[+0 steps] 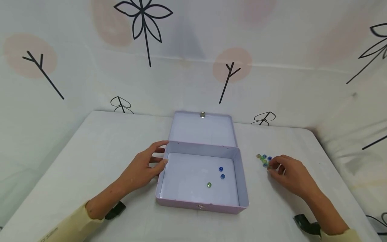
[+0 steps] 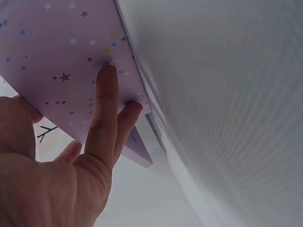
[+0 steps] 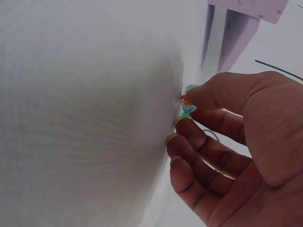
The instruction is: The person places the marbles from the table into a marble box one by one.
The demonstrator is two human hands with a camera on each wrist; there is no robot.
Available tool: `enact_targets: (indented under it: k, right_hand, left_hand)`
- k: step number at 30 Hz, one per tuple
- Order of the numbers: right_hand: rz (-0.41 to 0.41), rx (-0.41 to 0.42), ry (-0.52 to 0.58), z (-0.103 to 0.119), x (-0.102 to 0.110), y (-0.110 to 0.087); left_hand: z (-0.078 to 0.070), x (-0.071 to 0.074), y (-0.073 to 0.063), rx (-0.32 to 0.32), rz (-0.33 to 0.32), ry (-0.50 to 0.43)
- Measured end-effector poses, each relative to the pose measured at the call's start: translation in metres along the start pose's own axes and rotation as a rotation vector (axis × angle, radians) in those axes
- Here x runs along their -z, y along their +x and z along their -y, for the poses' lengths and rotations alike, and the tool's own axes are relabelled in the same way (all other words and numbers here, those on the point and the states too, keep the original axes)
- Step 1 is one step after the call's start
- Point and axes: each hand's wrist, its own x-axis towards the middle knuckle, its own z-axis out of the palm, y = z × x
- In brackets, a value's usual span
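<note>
A lilac metal box (image 1: 202, 201) stands with its lid (image 1: 202, 129) raised at the back. Two blue marbles (image 1: 221, 169) and a green marble (image 1: 209, 185) lie inside. My left hand (image 1: 145, 166) grips the box's left wall; in the left wrist view its fingers (image 2: 106, 94) press against the star-printed side. To the right of the box, my right hand (image 1: 290, 173) is at a small cluster of green, blue and yellowish marbles (image 1: 262, 158). Between its thumb and fingertips, the right wrist view shows a clear marble with red and blue colour (image 3: 188, 108), pinched close to the table surface.
The white-covered table (image 1: 121, 134) ends at a pale curtain (image 1: 181, 84) with black plant drawings, just behind the lid. A metal clasp (image 1: 203, 114) sits on the lid's far edge, and a small catch (image 1: 200, 206) on the box's front.
</note>
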Motion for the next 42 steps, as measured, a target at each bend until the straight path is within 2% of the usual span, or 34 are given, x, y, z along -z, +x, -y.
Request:
enact_targets:
  k: [10,24,33,42]
  right_hand:
    - [0.071,-0.066,0.022,0.000,-0.001,0.000]
    - [0.075,-0.087,0.016,0.003,0.000,0.000]
    - [0.024,-0.051,0.036,0.012,0.003,-0.002]
    - [-0.091,0.092,0.058,0.038,0.013,-0.005]
  left_hand:
    - [-0.002,0.001,-0.001,0.006,0.002,0.005]
    - [-0.002,0.000,-0.001,0.000,0.001,-0.001]
    - [-0.001,0.000,-0.001,0.000,0.004,0.006]
    - [0.000,0.000,0.000,0.006,-0.004,0.013]
